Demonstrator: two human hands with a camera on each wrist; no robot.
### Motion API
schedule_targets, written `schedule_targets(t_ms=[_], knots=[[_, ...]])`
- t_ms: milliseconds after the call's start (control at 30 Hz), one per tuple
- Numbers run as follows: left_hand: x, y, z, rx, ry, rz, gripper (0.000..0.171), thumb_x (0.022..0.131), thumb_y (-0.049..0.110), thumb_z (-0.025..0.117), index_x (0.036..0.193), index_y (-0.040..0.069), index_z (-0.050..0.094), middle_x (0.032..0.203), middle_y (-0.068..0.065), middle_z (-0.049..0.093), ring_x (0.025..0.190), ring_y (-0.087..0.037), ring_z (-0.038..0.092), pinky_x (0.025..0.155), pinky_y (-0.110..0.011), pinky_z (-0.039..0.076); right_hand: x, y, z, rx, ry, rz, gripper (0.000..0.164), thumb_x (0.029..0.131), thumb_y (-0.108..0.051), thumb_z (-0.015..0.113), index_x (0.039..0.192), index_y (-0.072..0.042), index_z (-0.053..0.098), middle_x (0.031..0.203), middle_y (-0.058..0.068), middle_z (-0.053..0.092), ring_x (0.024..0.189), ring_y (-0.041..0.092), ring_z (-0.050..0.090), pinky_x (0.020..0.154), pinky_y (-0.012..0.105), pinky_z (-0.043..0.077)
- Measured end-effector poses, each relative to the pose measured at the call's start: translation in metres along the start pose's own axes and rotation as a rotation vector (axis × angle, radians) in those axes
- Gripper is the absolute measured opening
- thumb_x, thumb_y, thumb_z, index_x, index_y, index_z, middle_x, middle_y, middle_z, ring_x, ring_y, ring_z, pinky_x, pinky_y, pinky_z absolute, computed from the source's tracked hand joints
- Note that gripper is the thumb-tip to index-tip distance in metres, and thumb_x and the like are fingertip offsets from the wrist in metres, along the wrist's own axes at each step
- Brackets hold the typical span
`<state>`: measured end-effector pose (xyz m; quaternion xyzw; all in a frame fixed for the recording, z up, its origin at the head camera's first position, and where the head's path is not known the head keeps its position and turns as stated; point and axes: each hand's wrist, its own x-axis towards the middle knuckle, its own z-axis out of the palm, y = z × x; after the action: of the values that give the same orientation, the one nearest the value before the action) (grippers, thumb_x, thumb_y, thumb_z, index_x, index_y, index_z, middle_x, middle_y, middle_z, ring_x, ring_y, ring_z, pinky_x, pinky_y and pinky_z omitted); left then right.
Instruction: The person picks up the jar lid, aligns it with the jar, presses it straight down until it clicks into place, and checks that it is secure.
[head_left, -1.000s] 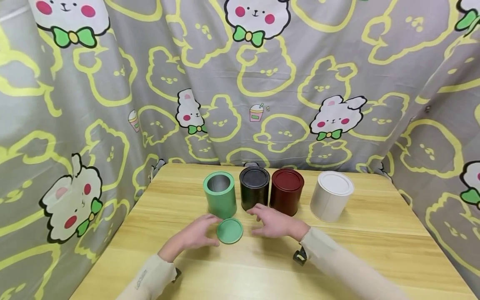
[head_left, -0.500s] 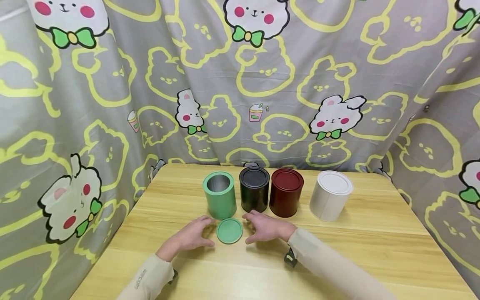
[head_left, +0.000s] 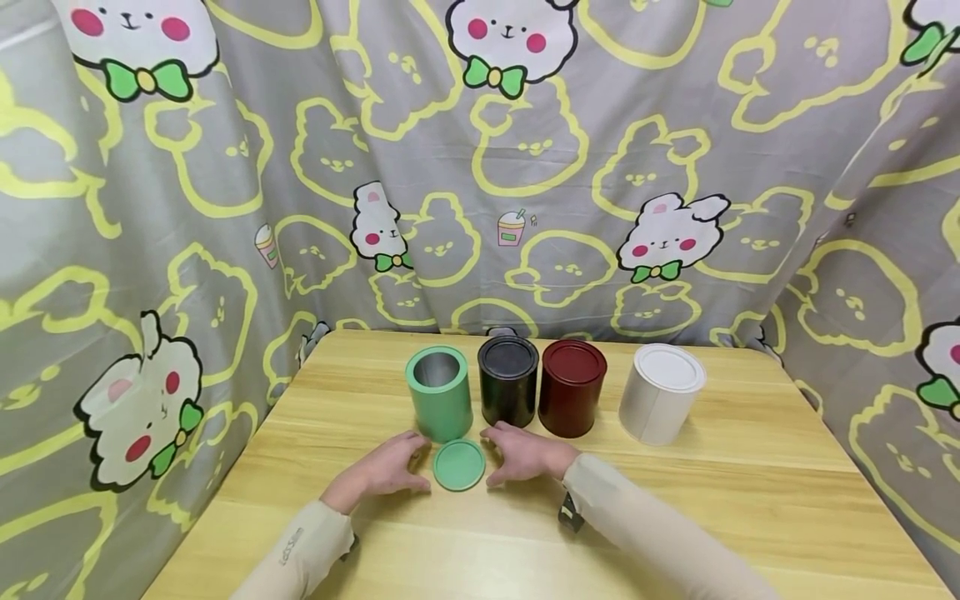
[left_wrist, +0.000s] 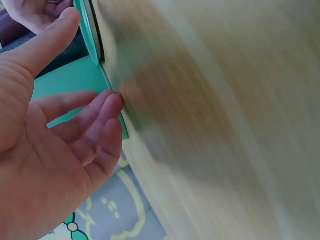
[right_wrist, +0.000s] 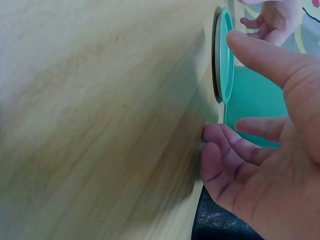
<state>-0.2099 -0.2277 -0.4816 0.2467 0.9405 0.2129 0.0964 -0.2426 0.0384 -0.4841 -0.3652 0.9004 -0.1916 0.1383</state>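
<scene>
A round green lid [head_left: 459, 465] lies flat on the wooden table, just in front of an uncovered green can [head_left: 441, 408] whose metallic inside shows. My left hand [head_left: 388, 467] is to the left of the lid, thumb and fingers spread, holding nothing. On the lid's other side is my right hand [head_left: 528, 455], likewise spread and with nothing in it. In the left wrist view the fingertips [left_wrist: 116, 102] of the left hand are close to the tabletop. The right wrist view has the lid [right_wrist: 226, 55] beyond the right thumb, apparently not gripped.
Behind the right hand stands a black can [head_left: 508, 387] with its lid on. Beside it is a dark red lidded can [head_left: 573, 392], and farther right a white lidded can [head_left: 662, 396]. A patterned grey curtain [head_left: 450, 167] encloses the back and sides of the table.
My right hand has moved left and slightly toward me, from in front of the black and red cans to beside the lid. My left hand has drawn slightly left, away from the lid.
</scene>
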Motion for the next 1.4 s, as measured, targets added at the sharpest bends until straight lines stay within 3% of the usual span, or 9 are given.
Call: schedule_targets(t_ms=[233, 467, 800, 1033, 1400], knots=[[0.005, 0.002, 0.003, 0.036, -0.021, 0.002, 0.066, 0.073, 0.031, 0.082, 0.122, -0.005, 0.055, 0.109, -0.010, 0.055, 0.096, -0.024, 0.055, 0.084, -0.043, 0.047, 0.003, 0.002, 0.004, -0.037, 0.017, -0.001, 0.074, 0.075, -0.037, 0.079, 0.132, -0.001, 0.048, 0.114, 0.006, 0.050, 0.095, 0.014, 0.048, 0.087, 0.029, 0.043], [0.008, 0.003, 0.005, 0.049, -0.033, 0.012, 0.054, 0.073, 0.030, 0.082, 0.112, -0.001, 0.058, 0.096, -0.003, 0.051, 0.084, -0.017, 0.048, 0.075, -0.039, 0.045, 0.004, -0.001, 0.004, -0.056, 0.027, 0.004, 0.072, 0.073, -0.036, 0.080, 0.129, -0.002, 0.051, 0.112, 0.005, 0.050, 0.098, 0.015, 0.050, 0.089, 0.029, 0.043], [0.010, 0.005, 0.007, 0.066, -0.039, 0.024, 0.049, 0.073, 0.029, 0.082, 0.108, 0.002, 0.060, 0.091, -0.001, 0.051, 0.082, -0.015, 0.047, 0.072, -0.035, 0.044, 0.009, 0.001, 0.008, -0.085, 0.029, 0.026, 0.069, 0.073, -0.038, 0.080, 0.128, -0.005, 0.054, 0.109, 0.004, 0.048, 0.096, 0.015, 0.051, 0.088, 0.029, 0.044], [0.013, 0.006, 0.009, 0.091, -0.047, 0.026, 0.049, 0.074, 0.030, 0.081, 0.109, 0.004, 0.060, 0.087, 0.002, 0.049, 0.078, -0.013, 0.045, 0.069, -0.031, 0.042, 0.011, 0.002, 0.008, -0.071, 0.033, 0.011, 0.063, 0.072, -0.035, 0.081, 0.123, -0.007, 0.058, 0.100, 0.000, 0.046, 0.084, 0.012, 0.047, 0.078, 0.027, 0.044], [0.015, 0.005, 0.012, 0.139, -0.020, 0.068, 0.043, 0.073, 0.029, 0.082, 0.100, 0.006, 0.059, 0.083, 0.002, 0.047, 0.076, -0.012, 0.044, 0.066, -0.029, 0.041, 0.013, 0.004, 0.010, -0.071, 0.032, -0.002, 0.056, 0.072, -0.035, 0.081, 0.119, -0.011, 0.060, 0.094, -0.003, 0.043, 0.080, 0.011, 0.045, 0.073, 0.025, 0.042]])
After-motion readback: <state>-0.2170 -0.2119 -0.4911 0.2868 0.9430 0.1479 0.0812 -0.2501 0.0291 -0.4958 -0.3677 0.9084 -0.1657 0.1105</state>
